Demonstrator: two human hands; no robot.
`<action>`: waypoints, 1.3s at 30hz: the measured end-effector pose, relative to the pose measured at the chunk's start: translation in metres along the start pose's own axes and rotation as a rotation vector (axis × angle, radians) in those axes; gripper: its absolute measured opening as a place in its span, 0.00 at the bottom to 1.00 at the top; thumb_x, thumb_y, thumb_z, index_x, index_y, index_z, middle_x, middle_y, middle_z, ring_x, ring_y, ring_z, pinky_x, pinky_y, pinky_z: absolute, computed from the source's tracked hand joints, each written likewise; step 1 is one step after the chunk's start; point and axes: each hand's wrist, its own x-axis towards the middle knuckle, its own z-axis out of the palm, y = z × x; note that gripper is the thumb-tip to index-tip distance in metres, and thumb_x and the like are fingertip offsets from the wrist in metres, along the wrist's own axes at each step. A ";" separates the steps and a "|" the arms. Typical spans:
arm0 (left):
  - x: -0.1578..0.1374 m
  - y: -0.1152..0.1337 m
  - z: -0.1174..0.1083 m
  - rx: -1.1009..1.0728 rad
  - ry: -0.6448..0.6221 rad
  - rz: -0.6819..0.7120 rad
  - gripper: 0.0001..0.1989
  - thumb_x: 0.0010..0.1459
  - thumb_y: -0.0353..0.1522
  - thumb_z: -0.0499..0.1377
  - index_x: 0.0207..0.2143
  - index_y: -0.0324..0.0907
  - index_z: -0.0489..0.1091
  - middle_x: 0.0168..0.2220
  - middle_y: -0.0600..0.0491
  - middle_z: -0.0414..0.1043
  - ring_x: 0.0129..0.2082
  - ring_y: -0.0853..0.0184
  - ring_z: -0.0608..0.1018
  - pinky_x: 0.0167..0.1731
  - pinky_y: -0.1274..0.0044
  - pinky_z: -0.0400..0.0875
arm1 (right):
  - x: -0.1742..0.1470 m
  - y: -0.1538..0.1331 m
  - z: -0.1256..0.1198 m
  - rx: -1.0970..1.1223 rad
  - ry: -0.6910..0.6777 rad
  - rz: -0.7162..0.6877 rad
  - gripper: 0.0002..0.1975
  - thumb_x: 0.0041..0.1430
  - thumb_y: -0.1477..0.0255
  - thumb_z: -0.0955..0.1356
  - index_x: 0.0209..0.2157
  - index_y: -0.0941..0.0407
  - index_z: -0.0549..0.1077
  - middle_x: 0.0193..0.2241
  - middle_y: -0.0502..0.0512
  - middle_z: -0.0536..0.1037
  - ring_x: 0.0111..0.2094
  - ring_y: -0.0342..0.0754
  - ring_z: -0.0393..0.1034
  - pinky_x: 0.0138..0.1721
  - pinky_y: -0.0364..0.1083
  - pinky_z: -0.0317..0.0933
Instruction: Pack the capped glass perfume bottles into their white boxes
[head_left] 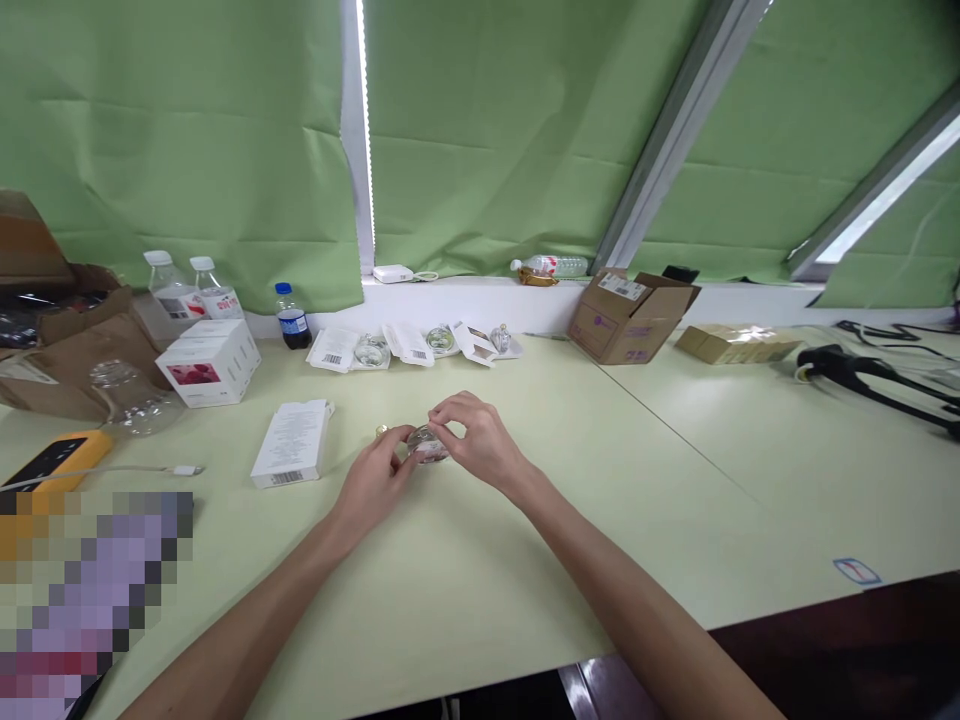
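My left hand [375,478] is closed on the side of a small, round, clear glass bottle [429,446] above the table. My right hand [480,440] pinches with thumb and forefinger at the bottle's upper right edge; what sits between those fingertips is too small to make out. Just behind my left fingers shows a small gold-coloured piece [381,431], partly hidden. A white printed carton [292,443] lies to the left of my left hand. Farther back, several similar clear glass pieces [371,350] rest beside opened white boxes [335,348].
Cardboard boxes [626,318] stand at the back right and far left. White cartons [210,362], a blue-capped bottle [292,318] and clear plastic bottles [169,285] are at the left. A cable [184,469] crosses the left side. A black frame-like object [877,380] lies far right.
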 end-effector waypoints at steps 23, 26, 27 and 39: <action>0.000 0.000 -0.001 0.009 -0.009 0.013 0.14 0.61 0.39 0.49 0.47 0.48 0.65 0.41 0.53 0.71 0.25 0.71 0.70 0.26 0.78 0.64 | -0.004 0.000 0.007 -0.001 0.087 -0.011 0.07 0.56 0.78 0.66 0.26 0.54 0.67 0.31 0.54 0.74 0.38 0.48 0.67 0.39 0.48 0.62; 0.000 0.000 0.000 0.012 -0.002 0.016 0.15 0.60 0.38 0.50 0.48 0.48 0.65 0.40 0.52 0.71 0.26 0.70 0.71 0.26 0.78 0.65 | -0.004 0.000 0.003 -0.002 0.047 -0.049 0.07 0.56 0.79 0.65 0.27 0.54 0.68 0.31 0.54 0.75 0.37 0.49 0.67 0.38 0.48 0.63; 0.000 0.000 0.000 0.012 0.002 0.016 0.15 0.60 0.39 0.50 0.49 0.48 0.65 0.40 0.52 0.71 0.26 0.69 0.71 0.26 0.78 0.65 | -0.004 -0.001 0.002 -0.011 0.036 -0.053 0.07 0.56 0.79 0.64 0.27 0.54 0.68 0.30 0.54 0.75 0.36 0.49 0.67 0.38 0.48 0.63; 0.000 0.001 0.001 0.000 0.006 0.018 0.15 0.61 0.38 0.50 0.48 0.47 0.65 0.41 0.51 0.70 0.26 0.69 0.72 0.27 0.77 0.66 | 0.002 -0.005 0.005 -0.092 0.028 0.030 0.09 0.56 0.78 0.65 0.24 0.55 0.65 0.26 0.53 0.71 0.32 0.48 0.63 0.34 0.47 0.60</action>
